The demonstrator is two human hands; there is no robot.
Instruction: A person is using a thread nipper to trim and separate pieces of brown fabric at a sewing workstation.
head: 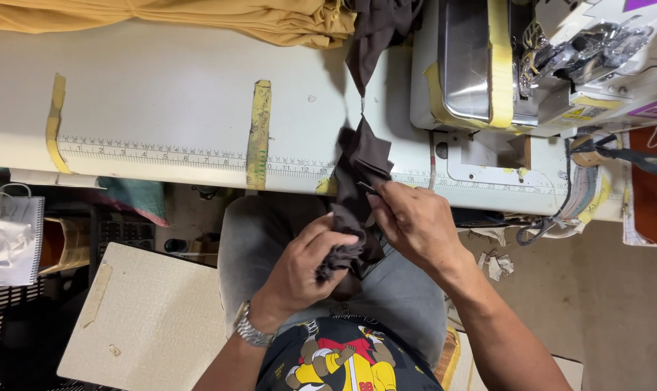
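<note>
Soft crumpled brown cloth [357, 181] between fingers [336, 239]

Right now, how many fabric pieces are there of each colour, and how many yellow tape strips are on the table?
Dark brown fabric: 1, held in the left hand and right hand
Mustard fabric: 1
Yellow tape strips on the table: 2
Total: 4

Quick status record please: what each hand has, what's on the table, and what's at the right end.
left hand: grips the bunched lower end of a dark brown fabric piece
right hand: pinches the same fabric near its edge, over the lap
table: pale top, ruler strip and yellow tape marks along the front edge
mustard cloth: heaped at the far edge
sewing machine: at the right end, more dark fabric hanging beside it
</note>
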